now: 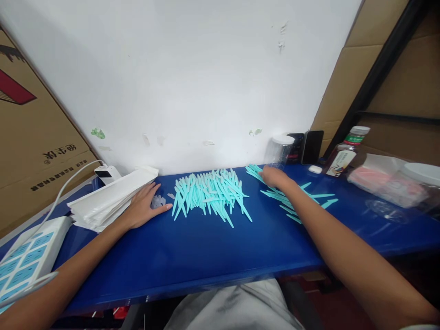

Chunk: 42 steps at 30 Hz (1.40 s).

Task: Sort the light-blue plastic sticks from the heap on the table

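Observation:
My left hand (142,208) lies flat on the table with fingers spread, around small translucent caps (158,201) and against the white plastic bags. Right of it a wide pile of turquoise eyebrow razors (209,192), slim handles with paler capped ends, spreads across the table. My right hand (274,177) reaches to a smaller group of turquoise razors (253,171) near the wall; its fingers are closed at their ends, and the fingertips are partly hidden. Under my right forearm lie more loose turquoise razors (287,204), pointing various ways.
White plastic bags (113,197) and a power strip (32,256) with a cable are at the left. A clear jar (278,151), phones (312,146), a brown bottle (345,153) and a pink-filled bag (385,181) stand at the right. Cardboard boxes (37,123) flank the blue table (206,252).

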### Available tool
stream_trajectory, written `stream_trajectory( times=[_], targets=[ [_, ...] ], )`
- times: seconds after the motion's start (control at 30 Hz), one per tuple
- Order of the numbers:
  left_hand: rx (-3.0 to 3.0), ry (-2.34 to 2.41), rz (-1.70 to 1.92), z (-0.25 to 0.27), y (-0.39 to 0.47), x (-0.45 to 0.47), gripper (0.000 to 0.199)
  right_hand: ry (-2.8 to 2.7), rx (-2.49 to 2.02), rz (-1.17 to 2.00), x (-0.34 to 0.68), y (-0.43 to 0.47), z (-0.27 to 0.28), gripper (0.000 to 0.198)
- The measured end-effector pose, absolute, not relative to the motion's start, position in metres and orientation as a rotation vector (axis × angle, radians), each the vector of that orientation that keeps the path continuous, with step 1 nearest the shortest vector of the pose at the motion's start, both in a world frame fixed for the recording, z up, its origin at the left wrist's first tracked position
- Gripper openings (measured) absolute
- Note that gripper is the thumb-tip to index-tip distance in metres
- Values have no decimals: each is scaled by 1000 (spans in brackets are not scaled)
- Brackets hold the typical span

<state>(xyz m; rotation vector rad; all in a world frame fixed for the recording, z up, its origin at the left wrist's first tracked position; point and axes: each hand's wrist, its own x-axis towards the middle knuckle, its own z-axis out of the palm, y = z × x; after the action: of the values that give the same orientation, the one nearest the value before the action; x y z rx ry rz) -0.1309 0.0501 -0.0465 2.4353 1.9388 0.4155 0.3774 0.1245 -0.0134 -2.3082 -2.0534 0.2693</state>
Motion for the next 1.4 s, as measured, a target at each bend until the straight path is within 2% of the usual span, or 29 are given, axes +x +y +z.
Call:
stream_trajectory(
  times=[0.23, 0.47, 0.7, 0.83, 1.0, 1.2, 1.4],
  targets=[
    [2486, 1835, 555, -38, 45, -115, 56, -2027, -2269, 280, 376, 121, -8, 47],
    [2605, 1780, 402, -32, 41, -110, 39, -2070, -2111, 235, 378, 118, -1, 44],
    [2760, 1805, 251, -29, 37, -104, 47, -2184, -1794, 225, 360, 109, 8, 34],
    [2822, 1836, 217, -28, 33, -101, 58, -2190, -1634, 207, 347, 103, 13, 37],
    [2816, 1858, 260, -29, 31, -100, 62, -2156, -1373, 233, 339, 100, 10, 42],
    [2691, 1855, 498, -12, 35, -97, 60, -2158, -1250, 271, 332, 91, 12, 51],
    [2307, 1703, 1070, 27, 52, -47, 61, -2147, -1141, 344, 323, 86, 12, 57]
  ],
)
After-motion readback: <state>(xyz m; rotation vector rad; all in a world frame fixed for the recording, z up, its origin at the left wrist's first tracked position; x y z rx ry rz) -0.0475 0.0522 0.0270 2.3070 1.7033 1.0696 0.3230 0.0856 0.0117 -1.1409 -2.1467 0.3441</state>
